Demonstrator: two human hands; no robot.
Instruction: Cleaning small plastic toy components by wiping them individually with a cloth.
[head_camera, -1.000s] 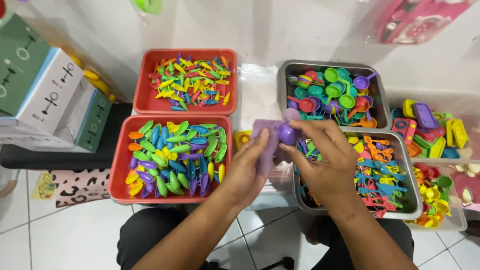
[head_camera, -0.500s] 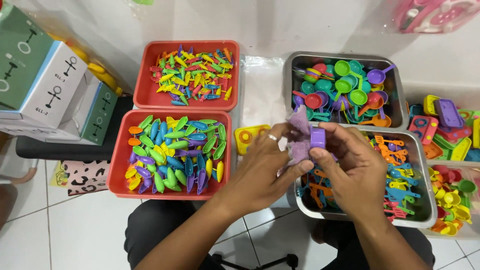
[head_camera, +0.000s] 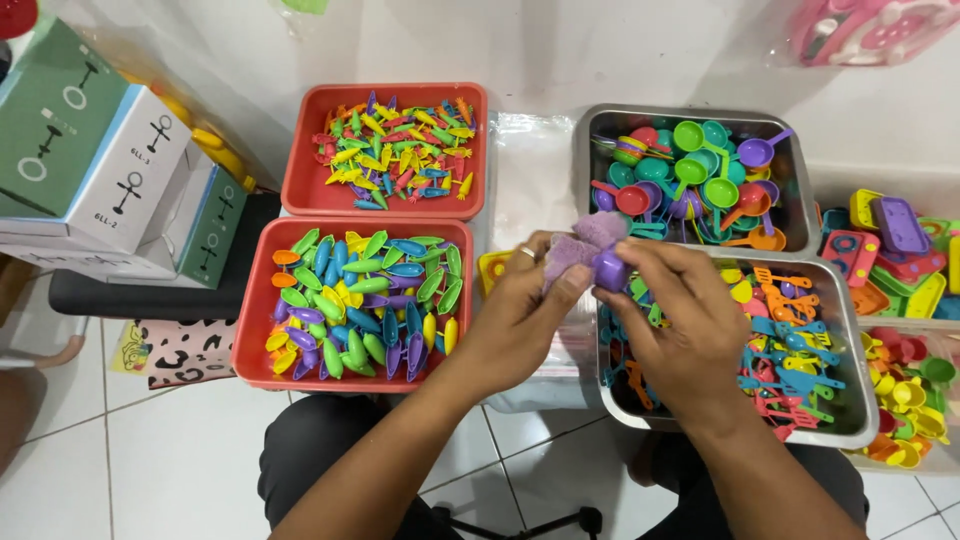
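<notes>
My left hand (head_camera: 515, 320) grips a small purple cloth (head_camera: 578, 248) between thumb and fingers, a ring on one finger. My right hand (head_camera: 680, 320) pinches a small purple toy cup (head_camera: 609, 269) against that cloth. Both hands meet above the gap between the red trays and the metal trays. Just below the hands lies the near metal tray (head_camera: 850, 425), full of small coloured toy utensils. A yellow toy piece (head_camera: 490, 268) shows partly behind my left hand.
Near red tray (head_camera: 256, 330) holds coloured leaf-shaped pieces; far red tray (head_camera: 300, 190) holds small carrot-like pieces. Far metal tray (head_camera: 690, 118) holds toy pans and ladles. Clear bins of toy parts (head_camera: 900, 240) at right. Stacked boxes (head_camera: 90, 170) at left. White tile floor below.
The purple cup has turned in my right hand while my left hand rubbed the cloth over it. Both hands shifted slightly up and left between the trays.
</notes>
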